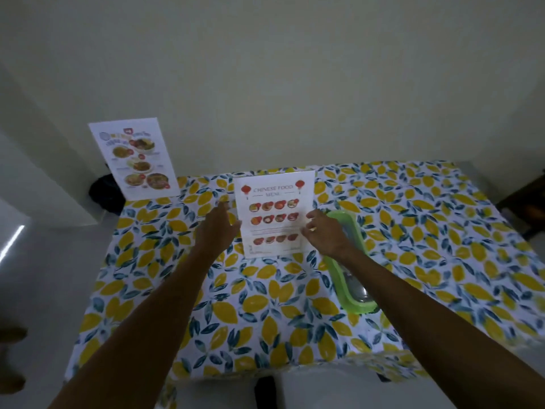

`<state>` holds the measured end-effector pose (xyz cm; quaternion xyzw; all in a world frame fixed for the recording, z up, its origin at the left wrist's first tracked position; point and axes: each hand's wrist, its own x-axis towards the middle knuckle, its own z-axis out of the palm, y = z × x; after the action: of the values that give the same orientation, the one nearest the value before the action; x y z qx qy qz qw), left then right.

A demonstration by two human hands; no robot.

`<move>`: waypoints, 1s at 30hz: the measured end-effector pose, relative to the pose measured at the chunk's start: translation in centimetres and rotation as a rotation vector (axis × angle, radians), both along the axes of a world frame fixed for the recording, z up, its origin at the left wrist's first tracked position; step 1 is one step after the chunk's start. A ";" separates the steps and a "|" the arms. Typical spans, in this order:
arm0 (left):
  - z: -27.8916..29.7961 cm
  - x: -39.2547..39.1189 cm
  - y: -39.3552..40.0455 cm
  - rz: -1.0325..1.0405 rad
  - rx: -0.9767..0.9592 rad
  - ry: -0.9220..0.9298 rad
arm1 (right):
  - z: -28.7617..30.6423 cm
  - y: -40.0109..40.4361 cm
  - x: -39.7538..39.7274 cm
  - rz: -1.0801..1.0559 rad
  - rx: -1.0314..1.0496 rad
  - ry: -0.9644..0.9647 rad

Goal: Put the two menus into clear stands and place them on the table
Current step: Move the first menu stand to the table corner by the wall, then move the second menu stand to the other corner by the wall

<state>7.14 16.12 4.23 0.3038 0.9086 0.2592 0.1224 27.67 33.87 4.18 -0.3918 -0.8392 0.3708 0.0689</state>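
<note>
A white "Chinese Food Menu" sheet (275,214) stands upright in a clear stand at the middle of the table. My left hand (216,228) touches its left edge with fingers spread. On the right edge rests my right hand (323,231), fingers curled against the sheet; whether either hand grips it I cannot tell. A second menu (134,160) with food photos stands upright at the table's far left corner, away from both hands.
The table (427,231) wears a cloth printed with yellow lemons and blue leaves. A green-rimmed clear container (349,261) lies just right of the menu, partly under my right forearm. A pale wall rises behind; a dark object (103,193) sits beyond the left corner.
</note>
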 end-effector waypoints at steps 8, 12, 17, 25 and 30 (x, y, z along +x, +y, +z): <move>-2.9 -2.0 2.6 -0.035 -0.043 -0.100 | -3.4 4.5 -1.3 -0.150 -0.035 -0.049; -3.3 -2.9 3.7 -0.112 -0.060 -0.140 | -4.6 5.6 -3.3 -0.087 -0.026 -0.103; -2.8 -4.4 4.7 -0.221 -0.067 -0.175 | -5.2 6.7 -4.5 -0.063 0.016 -0.087; 2.4 -4.7 10.0 -0.280 -0.037 -0.038 | -0.9 11.2 -3.8 -0.047 0.092 0.048; 5.7 -3.2 15.9 -0.311 -0.001 0.057 | 1.7 16.4 -1.5 -0.061 0.124 0.079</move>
<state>3.91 32.06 9.96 0.4481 0.8537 0.2281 0.1355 26.15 50.28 5.86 -0.3973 -0.8449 0.3308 0.1374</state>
